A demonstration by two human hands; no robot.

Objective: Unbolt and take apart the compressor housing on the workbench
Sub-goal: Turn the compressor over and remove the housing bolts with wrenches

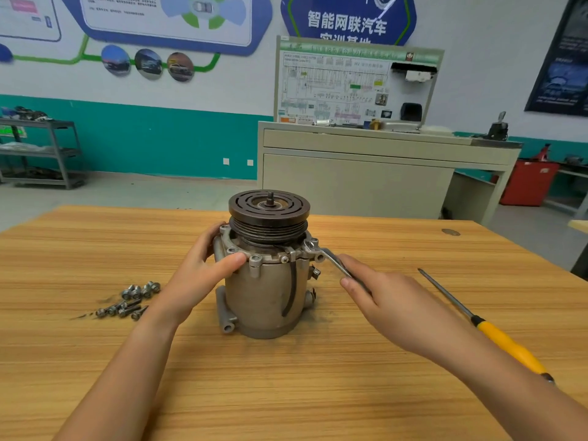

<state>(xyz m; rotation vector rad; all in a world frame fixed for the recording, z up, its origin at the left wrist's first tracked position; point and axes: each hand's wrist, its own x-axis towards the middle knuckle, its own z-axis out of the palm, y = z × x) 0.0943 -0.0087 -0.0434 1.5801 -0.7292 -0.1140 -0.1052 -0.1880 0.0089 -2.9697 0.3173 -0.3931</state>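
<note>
Grey housing [267, 291] stands between fingers [212, 233] of left hand [200, 272].

Blue wall sign [348, 14] reads "智能网联汽车".

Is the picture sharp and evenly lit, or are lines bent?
Head view: soft even light, faint shadow under the compressor; head view: the wide lens makes the poster at the right lean; head view: the bolts look slightly soft.
</note>
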